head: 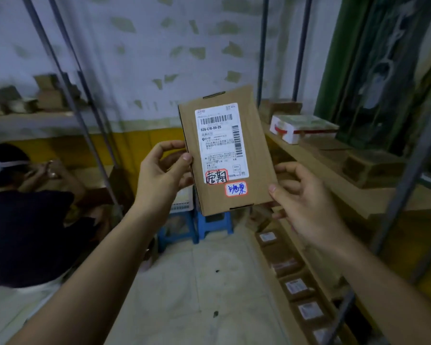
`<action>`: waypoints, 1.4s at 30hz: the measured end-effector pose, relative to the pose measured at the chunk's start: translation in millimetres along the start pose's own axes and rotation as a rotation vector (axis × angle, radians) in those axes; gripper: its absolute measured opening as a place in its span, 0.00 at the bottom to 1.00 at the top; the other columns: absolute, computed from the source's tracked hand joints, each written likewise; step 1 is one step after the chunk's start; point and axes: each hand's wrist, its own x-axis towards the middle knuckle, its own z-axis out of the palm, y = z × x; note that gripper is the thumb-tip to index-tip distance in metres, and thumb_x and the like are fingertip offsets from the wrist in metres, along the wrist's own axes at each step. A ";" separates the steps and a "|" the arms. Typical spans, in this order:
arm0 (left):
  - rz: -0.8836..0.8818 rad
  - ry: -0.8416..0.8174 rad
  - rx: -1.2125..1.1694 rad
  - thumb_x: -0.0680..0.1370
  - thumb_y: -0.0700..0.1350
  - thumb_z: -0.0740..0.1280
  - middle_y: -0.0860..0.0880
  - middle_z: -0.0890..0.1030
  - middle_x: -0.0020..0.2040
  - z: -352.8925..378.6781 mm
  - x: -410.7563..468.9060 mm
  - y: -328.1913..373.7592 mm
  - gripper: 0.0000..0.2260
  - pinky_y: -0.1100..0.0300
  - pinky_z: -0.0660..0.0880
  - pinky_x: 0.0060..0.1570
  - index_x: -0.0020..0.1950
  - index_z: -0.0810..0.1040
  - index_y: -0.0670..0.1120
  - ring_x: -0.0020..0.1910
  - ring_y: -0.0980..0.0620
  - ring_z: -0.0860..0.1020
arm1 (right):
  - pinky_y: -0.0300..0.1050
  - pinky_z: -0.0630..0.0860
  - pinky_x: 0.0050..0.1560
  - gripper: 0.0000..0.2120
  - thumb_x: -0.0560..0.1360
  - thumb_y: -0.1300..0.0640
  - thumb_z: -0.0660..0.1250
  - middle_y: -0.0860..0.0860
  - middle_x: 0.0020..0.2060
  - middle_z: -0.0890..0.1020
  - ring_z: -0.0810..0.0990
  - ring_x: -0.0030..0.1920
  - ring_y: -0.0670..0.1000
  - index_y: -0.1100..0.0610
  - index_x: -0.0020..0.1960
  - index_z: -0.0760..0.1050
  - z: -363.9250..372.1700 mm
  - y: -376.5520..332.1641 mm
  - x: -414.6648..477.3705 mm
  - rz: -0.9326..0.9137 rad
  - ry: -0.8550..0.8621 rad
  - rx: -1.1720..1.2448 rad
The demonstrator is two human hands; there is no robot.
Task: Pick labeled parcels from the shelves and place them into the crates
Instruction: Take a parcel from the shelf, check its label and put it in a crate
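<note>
Left hand (162,175) pinched the parcel (258,145) at its nine o'clock edge, right hand (301,195) gripped four o'clock (label (222,143) facing the camera); the label check seemed underway, and a crate needed finding next.

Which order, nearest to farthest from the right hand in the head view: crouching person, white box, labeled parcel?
1. The labeled parcel, held in the right hand.
2. The white box, on the right shelf.
3. The crouching person, far left.
</note>
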 end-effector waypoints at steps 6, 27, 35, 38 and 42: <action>-0.008 0.078 0.055 0.82 0.39 0.66 0.48 0.86 0.52 -4.9 84.1 -54.0 0.08 0.61 0.81 0.40 0.60 0.75 0.46 0.50 0.52 0.86 | 0.35 0.80 0.39 0.14 0.79 0.59 0.68 0.45 0.54 0.83 0.85 0.49 0.41 0.50 0.63 0.71 29.6 57.9 100.8 -0.021 -0.088 0.031; -0.254 0.240 0.171 0.84 0.38 0.63 0.59 0.86 0.50 40.8 309.4 -287.8 0.15 0.59 0.83 0.46 0.69 0.73 0.48 0.52 0.57 0.84 | 0.40 0.81 0.39 0.13 0.78 0.64 0.71 0.46 0.47 0.86 0.85 0.49 0.45 0.48 0.55 0.74 86.7 289.6 353.7 0.316 -0.228 0.185; -0.272 0.193 0.259 0.85 0.37 0.59 0.50 0.85 0.52 27.5 409.9 -384.2 0.13 0.43 0.82 0.52 0.63 0.76 0.52 0.52 0.49 0.85 | 0.37 0.80 0.43 0.15 0.78 0.62 0.71 0.46 0.49 0.86 0.85 0.51 0.44 0.46 0.56 0.73 150.4 353.6 454.3 0.404 -0.178 0.202; -0.235 0.101 0.383 0.84 0.38 0.60 0.52 0.84 0.55 13.1 470.2 -408.0 0.15 0.45 0.82 0.51 0.64 0.77 0.56 0.54 0.51 0.84 | 0.37 0.80 0.42 0.12 0.78 0.61 0.71 0.48 0.50 0.86 0.85 0.51 0.46 0.49 0.58 0.75 167.8 372.1 505.5 0.456 -0.208 0.174; -0.176 -0.056 0.475 0.84 0.37 0.62 0.56 0.83 0.56 0.3 559.4 -426.9 0.15 0.55 0.80 0.53 0.68 0.77 0.50 0.55 0.58 0.82 | 0.35 0.79 0.38 0.08 0.79 0.61 0.70 0.53 0.50 0.87 0.86 0.46 0.47 0.55 0.58 0.77 196.1 391.1 569.2 0.510 -0.194 0.180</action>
